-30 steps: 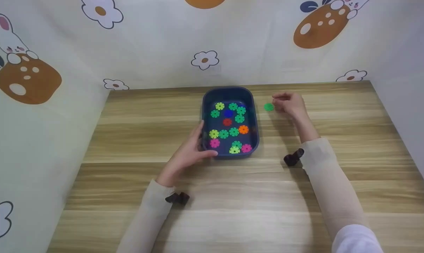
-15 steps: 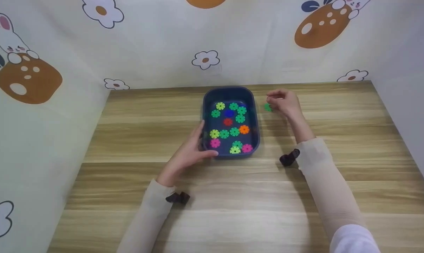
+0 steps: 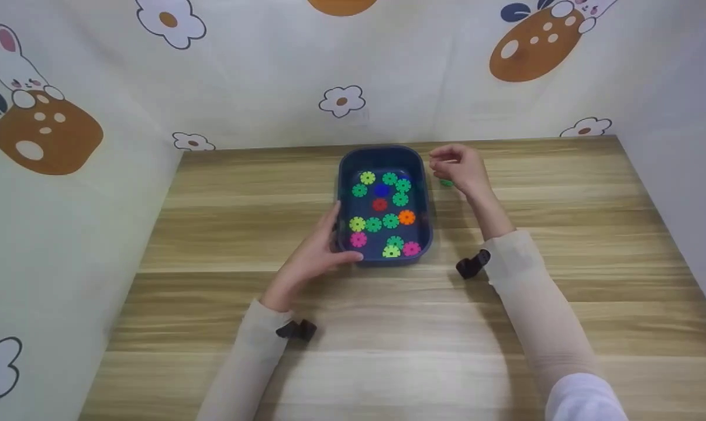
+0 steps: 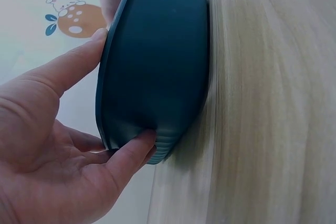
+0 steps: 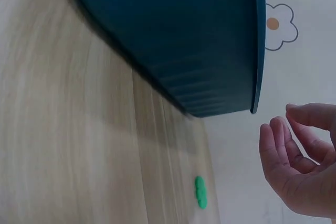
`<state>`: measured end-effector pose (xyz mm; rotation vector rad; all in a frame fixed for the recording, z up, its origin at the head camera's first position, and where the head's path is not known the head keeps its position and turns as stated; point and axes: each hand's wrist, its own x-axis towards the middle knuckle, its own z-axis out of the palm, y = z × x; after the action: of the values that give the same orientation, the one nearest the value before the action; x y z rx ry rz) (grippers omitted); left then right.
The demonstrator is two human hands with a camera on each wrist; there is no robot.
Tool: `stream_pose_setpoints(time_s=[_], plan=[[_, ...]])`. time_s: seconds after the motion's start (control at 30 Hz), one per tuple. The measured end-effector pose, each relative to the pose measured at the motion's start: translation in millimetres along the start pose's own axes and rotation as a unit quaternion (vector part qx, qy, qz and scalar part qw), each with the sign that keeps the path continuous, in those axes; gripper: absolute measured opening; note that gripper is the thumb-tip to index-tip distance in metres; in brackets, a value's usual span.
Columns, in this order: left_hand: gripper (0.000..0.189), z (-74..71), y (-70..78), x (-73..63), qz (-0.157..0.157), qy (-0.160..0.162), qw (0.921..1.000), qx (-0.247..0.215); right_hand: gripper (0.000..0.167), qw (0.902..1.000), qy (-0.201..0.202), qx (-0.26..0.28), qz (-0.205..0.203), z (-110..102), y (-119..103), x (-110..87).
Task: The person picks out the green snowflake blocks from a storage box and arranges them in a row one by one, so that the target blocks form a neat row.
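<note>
A dark blue plastic bin (image 3: 382,156) sits on the table with several flower-shaped plastic discs lying in it, among them a red disc (image 3: 379,204) and an orange disc (image 3: 406,217). My left hand (image 3: 312,254) grips its near left corner. In the left wrist view the thumb (image 4: 79,64) lies on the rim and fingers (image 4: 134,153) bend against the outer wall. My right hand (image 3: 465,171) hovers by the bin's far right rim, fingers loosely bent, nothing visible between them. Below it, a green disc (image 3: 446,183) lies on the table, partly hidden by the hand.
The wood-grain table (image 3: 241,234) runs up to a pale patterned curtain (image 3: 259,76) at the back and on the left side. A plain white wall surface (image 3: 680,175) borders it on the right. Small black cameras sit on both wrists.
My right hand has moved left, over the green disc and close to the bin's right rim. The green disc stays on the table. The left hand and bin have not moved.
</note>
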<state>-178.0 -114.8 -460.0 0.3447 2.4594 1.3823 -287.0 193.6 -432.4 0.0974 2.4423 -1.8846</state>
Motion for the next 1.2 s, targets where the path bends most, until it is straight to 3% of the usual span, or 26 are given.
stream_pose_setpoints(time_s=[0.53, 0.9, 1.2], plan=[[0.111, 0.5, 2.7, -0.4, -0.010, 0.003, 0.9999, 0.005, 0.026, 0.9994, -0.025, 0.007, -0.022, 33, -17, -5.3], [0.111, 0.5, 1.1, 0.7, 0.011, 0.004, 0.9998, 0.014, 0.023, 0.9978, -0.048, 0.009, -0.045, 61, -16, -7.0], [0.111, -1.0, -1.7, 0.0, 0.016, -0.002, 0.9999, -0.002, 0.018, 0.9956, -0.052, -0.032, -0.070, 83, -12, -4.8]])
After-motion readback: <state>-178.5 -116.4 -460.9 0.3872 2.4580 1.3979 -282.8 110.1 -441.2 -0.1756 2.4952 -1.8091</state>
